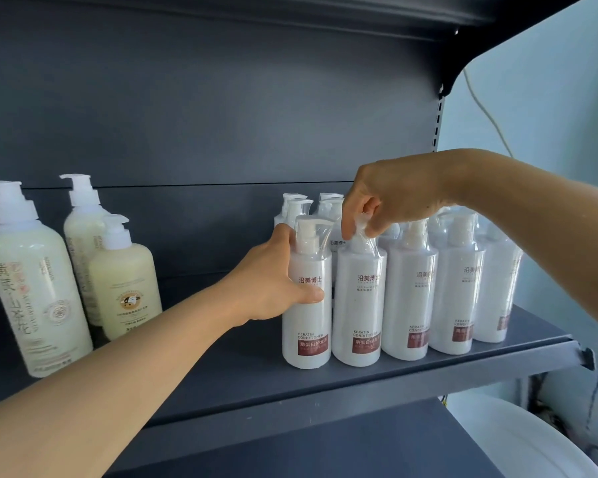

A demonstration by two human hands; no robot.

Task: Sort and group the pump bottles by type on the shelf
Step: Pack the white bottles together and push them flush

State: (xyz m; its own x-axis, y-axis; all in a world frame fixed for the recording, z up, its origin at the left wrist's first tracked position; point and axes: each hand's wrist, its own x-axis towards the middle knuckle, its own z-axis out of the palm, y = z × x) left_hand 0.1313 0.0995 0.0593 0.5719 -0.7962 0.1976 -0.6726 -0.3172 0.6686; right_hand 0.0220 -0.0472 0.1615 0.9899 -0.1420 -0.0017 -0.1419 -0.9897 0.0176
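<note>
Several white keratin conditioner pump bottles in clear wrap stand in rows on the right of the dark shelf (359, 384). My left hand (273, 288) grips the side of the leftmost front conditioner bottle (308, 326). From above, my right hand (390, 198) pinches the wrapped pump top of the second front conditioner bottle (358, 305). On the shelf's left stand three cream-coloured pump bottles: a tall one at the front (35, 291), another tall one behind (83, 236), and a shorter one (125, 284).
A bare stretch of shelf lies between the cream bottles and the white ones. Another shelf overhangs above (394, 15). Right of the unit are a pale wall with a hanging cable (487, 115) and a white rounded object (518, 439) below.
</note>
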